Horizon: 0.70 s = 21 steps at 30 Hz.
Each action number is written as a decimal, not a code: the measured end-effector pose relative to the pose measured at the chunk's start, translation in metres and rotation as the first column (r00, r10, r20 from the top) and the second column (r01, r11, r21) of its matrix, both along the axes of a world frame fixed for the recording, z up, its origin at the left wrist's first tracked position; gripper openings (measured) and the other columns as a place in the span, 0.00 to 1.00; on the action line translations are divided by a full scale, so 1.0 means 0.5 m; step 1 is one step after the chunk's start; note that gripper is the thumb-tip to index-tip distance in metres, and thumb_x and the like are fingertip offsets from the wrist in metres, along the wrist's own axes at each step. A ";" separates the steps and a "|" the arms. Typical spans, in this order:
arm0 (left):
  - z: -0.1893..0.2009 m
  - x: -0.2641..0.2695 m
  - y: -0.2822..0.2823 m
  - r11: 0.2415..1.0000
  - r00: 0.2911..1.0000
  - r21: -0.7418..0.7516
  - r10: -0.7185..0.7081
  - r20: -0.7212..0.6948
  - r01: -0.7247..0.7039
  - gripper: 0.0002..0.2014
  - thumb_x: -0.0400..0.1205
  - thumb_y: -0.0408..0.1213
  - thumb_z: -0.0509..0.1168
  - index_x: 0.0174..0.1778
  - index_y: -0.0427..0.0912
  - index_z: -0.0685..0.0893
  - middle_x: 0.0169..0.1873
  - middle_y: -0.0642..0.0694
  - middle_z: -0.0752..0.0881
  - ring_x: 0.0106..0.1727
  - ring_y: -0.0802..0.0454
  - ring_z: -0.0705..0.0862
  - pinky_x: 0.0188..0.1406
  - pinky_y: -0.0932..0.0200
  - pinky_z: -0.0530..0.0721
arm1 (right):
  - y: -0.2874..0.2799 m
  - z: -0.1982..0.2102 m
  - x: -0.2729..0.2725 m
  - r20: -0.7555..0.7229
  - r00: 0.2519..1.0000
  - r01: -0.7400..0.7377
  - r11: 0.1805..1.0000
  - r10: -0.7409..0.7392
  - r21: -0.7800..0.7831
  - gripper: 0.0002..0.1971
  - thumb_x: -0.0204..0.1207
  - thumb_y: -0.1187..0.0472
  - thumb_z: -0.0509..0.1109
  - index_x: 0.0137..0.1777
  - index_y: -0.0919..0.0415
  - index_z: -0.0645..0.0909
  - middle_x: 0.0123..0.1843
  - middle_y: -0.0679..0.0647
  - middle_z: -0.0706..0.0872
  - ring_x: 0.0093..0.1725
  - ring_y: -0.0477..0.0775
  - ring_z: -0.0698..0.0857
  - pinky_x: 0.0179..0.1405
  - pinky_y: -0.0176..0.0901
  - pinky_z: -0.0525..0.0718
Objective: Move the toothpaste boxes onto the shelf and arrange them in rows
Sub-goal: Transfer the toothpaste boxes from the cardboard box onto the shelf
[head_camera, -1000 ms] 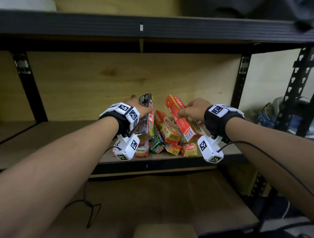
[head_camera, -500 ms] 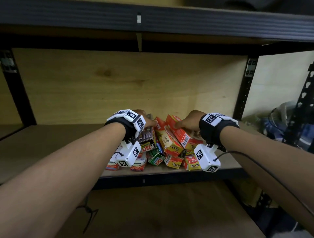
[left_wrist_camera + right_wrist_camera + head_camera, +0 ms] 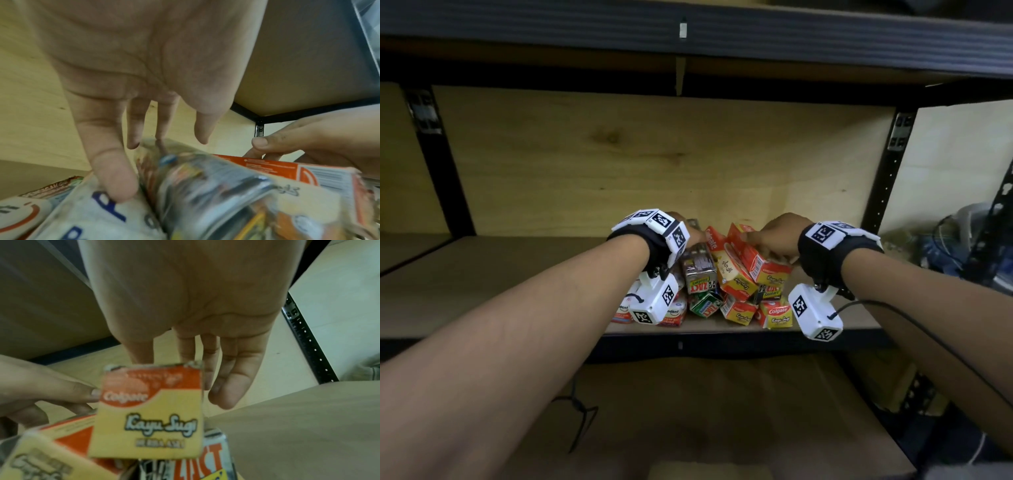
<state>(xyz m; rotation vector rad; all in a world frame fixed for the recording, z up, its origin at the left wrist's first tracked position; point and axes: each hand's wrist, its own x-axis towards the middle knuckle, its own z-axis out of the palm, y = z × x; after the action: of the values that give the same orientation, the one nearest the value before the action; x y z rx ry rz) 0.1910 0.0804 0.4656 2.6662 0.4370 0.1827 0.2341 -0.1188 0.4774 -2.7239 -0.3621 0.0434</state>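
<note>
Both hands over a heap of toothpaste boxes (image 3: 722, 287) on the wooden shelf (image 3: 482, 274), near its front edge and right of centre. Left hand (image 3: 685, 228) reaching down onto a silver box (image 3: 698, 270) tilted on top of the heap: fingers straight and spread in the left wrist view, fingertips (image 3: 160, 138) touching the far end of that box (image 3: 205, 186), thumb (image 3: 115, 183) pressing where it meets a white box with blue lettering (image 3: 88, 216); nothing gripped, hand relaxed and flat. Right hand (image 3: 774, 236) on a red-and-yellow Colgate box (image 3: 756, 263) lying slanted on the pile; from the right wrist view the near end face of that box (image 3: 152, 415) fills the middle, thumb disappearing behind its top edge, fingers (image 3: 230, 382) extending past its right side, so whether pinched or merely steadied cannot be told. Beside it another red-and-yellow box (image 3: 729, 270), leaning too. Lower layer lying flat with end faces toward the front: white boxes at left (image 3: 674, 313), a green one (image 3: 705, 305), more yellow Colgate ends at right (image 3: 777, 315). Boxes jumbled, not yet in rows. Black metal upright (image 3: 887, 178) to the right of the heap.
</note>
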 end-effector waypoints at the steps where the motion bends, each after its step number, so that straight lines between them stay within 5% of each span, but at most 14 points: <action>1: -0.001 -0.003 -0.002 1.000 1.000 0.005 -0.011 0.004 0.011 0.31 0.76 0.60 0.68 0.66 0.39 0.84 0.62 0.39 0.86 0.62 0.40 0.86 0.59 0.49 0.84 | -0.005 0.005 -0.013 0.015 1.000 -0.003 1.000 0.003 0.001 0.31 0.69 0.29 0.64 0.40 0.60 0.87 0.35 0.57 0.88 0.33 0.57 0.84 0.51 0.52 0.88; 6: 0.024 -0.083 -0.024 0.994 0.997 0.079 -0.068 -0.019 0.070 0.26 0.79 0.58 0.66 0.64 0.41 0.86 0.53 0.44 0.86 0.47 0.46 0.82 0.47 0.54 0.82 | -0.021 0.036 -0.087 0.070 0.997 -0.026 1.000 0.027 -0.017 0.32 0.77 0.32 0.64 0.62 0.60 0.86 0.59 0.59 0.88 0.56 0.61 0.87 0.59 0.60 0.87; 9: 0.033 -0.135 -0.033 0.986 0.995 0.134 -0.095 -0.036 0.099 0.23 0.80 0.60 0.64 0.57 0.45 0.88 0.52 0.46 0.88 0.51 0.46 0.86 0.45 0.56 0.82 | -0.032 0.048 -0.131 0.097 0.994 -0.048 0.999 0.050 -0.021 0.27 0.80 0.37 0.64 0.62 0.61 0.86 0.59 0.58 0.88 0.57 0.61 0.86 0.60 0.59 0.86; 14: 0.031 -0.203 -0.056 0.981 0.990 0.137 -0.134 -0.031 0.137 0.23 0.80 0.60 0.65 0.59 0.44 0.86 0.54 0.43 0.87 0.50 0.43 0.88 0.55 0.48 0.88 | -0.049 0.058 -0.208 0.107 0.993 -0.053 0.998 0.055 -0.028 0.24 0.81 0.42 0.66 0.61 0.63 0.86 0.59 0.60 0.88 0.58 0.62 0.87 0.61 0.59 0.86; 21: 0.012 -0.294 -0.095 0.991 0.992 0.053 -0.127 0.014 0.126 0.24 0.79 0.56 0.68 0.60 0.39 0.85 0.55 0.40 0.87 0.51 0.41 0.89 0.55 0.44 0.89 | -0.071 0.036 -0.290 0.045 0.998 -0.041 0.989 0.035 0.139 0.17 0.78 0.48 0.72 0.55 0.62 0.87 0.52 0.56 0.91 0.52 0.61 0.90 0.55 0.60 0.90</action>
<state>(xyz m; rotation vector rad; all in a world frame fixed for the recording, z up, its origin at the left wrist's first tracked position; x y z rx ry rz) 0.0440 0.0328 0.4717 2.7300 0.2594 0.1813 0.0894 -0.1544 0.4957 -2.5824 -0.4136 -0.0280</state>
